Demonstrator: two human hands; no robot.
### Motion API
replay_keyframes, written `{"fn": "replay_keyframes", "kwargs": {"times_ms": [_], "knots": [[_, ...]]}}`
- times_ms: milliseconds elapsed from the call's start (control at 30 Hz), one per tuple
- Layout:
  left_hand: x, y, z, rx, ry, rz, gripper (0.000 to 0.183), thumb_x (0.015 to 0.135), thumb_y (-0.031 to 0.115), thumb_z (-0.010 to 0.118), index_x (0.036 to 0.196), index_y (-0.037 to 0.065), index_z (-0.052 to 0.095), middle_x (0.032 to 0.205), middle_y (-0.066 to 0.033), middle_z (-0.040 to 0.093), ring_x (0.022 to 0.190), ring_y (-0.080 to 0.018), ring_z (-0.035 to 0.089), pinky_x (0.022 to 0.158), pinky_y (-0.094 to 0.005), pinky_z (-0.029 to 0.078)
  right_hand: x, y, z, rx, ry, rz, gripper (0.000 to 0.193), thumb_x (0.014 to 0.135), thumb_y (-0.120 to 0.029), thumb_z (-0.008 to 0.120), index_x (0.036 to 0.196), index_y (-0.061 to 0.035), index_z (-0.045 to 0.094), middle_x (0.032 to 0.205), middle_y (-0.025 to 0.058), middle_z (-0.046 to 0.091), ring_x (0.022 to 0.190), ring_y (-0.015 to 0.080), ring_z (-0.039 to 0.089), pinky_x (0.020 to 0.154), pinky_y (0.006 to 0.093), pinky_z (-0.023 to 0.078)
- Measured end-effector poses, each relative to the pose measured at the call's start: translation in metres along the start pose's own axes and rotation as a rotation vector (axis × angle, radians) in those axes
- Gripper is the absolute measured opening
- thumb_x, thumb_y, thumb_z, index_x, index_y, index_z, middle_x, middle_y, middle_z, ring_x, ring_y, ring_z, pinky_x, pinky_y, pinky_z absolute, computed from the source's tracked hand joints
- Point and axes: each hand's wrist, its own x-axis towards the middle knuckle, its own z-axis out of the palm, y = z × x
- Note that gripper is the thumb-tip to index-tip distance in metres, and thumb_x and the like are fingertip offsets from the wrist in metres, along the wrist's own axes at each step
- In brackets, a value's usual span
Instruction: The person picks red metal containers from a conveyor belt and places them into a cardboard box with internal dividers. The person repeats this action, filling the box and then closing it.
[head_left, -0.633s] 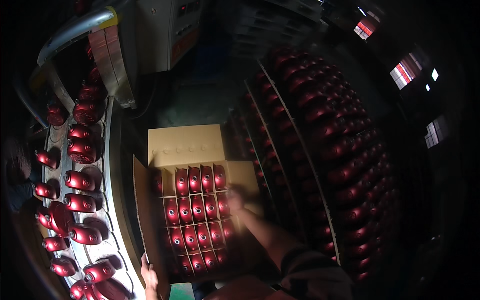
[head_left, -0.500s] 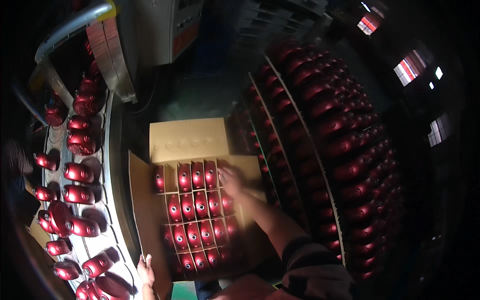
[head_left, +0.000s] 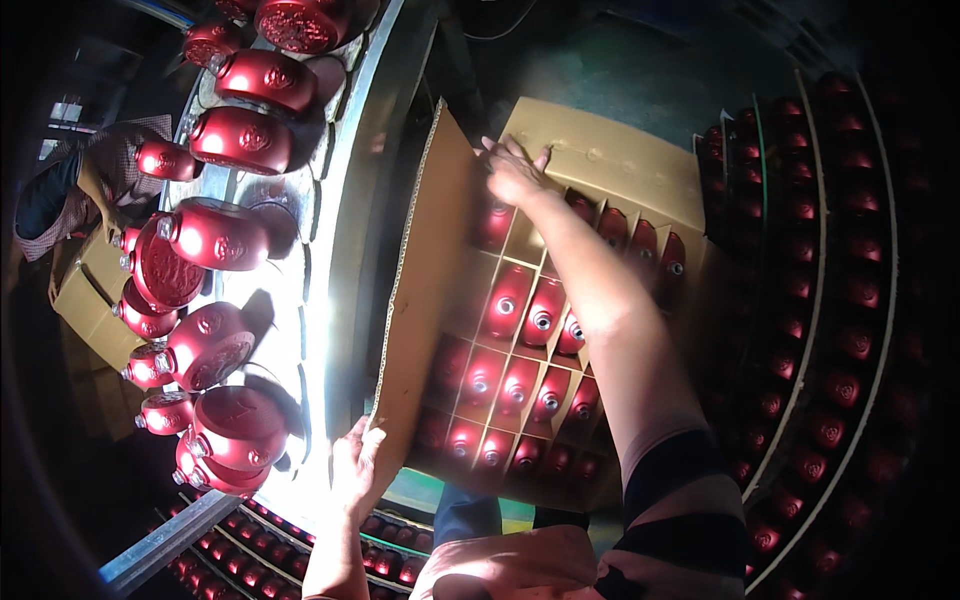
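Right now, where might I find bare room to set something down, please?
Bare floor shows beyond the far carton flap; a narrow conveyor strip lies free between red bottles and metal rail. The mostly bottle-filled carton is crowded.

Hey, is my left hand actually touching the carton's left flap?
Touching. The head view shows the left hand at the near end of the left carton flap, its fingers lapping over the cardboard edge.
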Motion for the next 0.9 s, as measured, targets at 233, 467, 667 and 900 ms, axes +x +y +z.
{"fn": "replay_keyframes", "kwargs": {"times_ms": [233, 467, 667, 900], "knots": [[-0.015, 0.000, -0.013, 0.411, 0.248, -0.172, 0.045, 0.097, 0.033, 0.053, 0.123, -0.003, 0.055, 0.111, -0.0175, 0.066, 0.102, -0.0290, 0.063, 0.090, -0.0348, 0.047, -0.004, -0.004, -0.029, -0.001, 0.032, -0.038, 0.043, 0.079, -0.021, 0.048, 0.117, -0.0078, 0.062, 0.120, 0.0145, 0.063, 0.115, 0.0326, 0.056, 0.100, 0.0452, 0.040], [-0.041, -0.006, -0.015, -0.377, -0.123, -0.098, 0.047, 0.095, 0.036, 0.057, 0.121, -0.003, 0.056, 0.111, -0.0145, 0.065, 0.103, -0.0234, 0.063, 0.091, -0.0338, 0.046, -0.056, 0.058, -0.047, 0.224, 0.345, -0.398, 0.023, 0.082, -0.020, 0.053, 0.100, -0.0089, 0.063, 0.109, 0.0090, 0.066, 0.104, 0.0361, 0.059, 0.087, 0.0455, 0.047], [-0.066, -0.007, 0.026, -0.118, -0.101, -0.046, 0.038, 0.096, 0.030, 0.056, 0.122, 0.002, 0.058, 0.111, -0.0159, 0.067, 0.102, -0.0219, 0.067, 0.086, -0.0307, 0.050, -0.032, 0.078, -0.030, 0.216, 0.200, -0.473, 0.020, 0.088, -0.025, 0.049, 0.093, -0.0144, 0.065, 0.113, 0.0034, 0.065, 0.103, 0.0263, 0.063, 0.087, 0.0406, 0.050], [-0.002, 0.004, 0.037, 0.224, 0.027, 0.058, 0.034, 0.101, 0.030, 0.046, 0.129, 0.014, 0.054, 0.090, -0.0229, 0.066, 0.078, -0.0320, 0.069, 0.067, -0.0418, 0.051, 0.013, 0.025, 0.028, 0.275, 0.296, 0.083, 0.032, 0.093, -0.025, 0.049, 0.118, -0.0085, 0.062, 0.117, 0.0164, 0.064, 0.111, 0.0272, 0.061, 0.093, 0.0418, 0.048]]}}
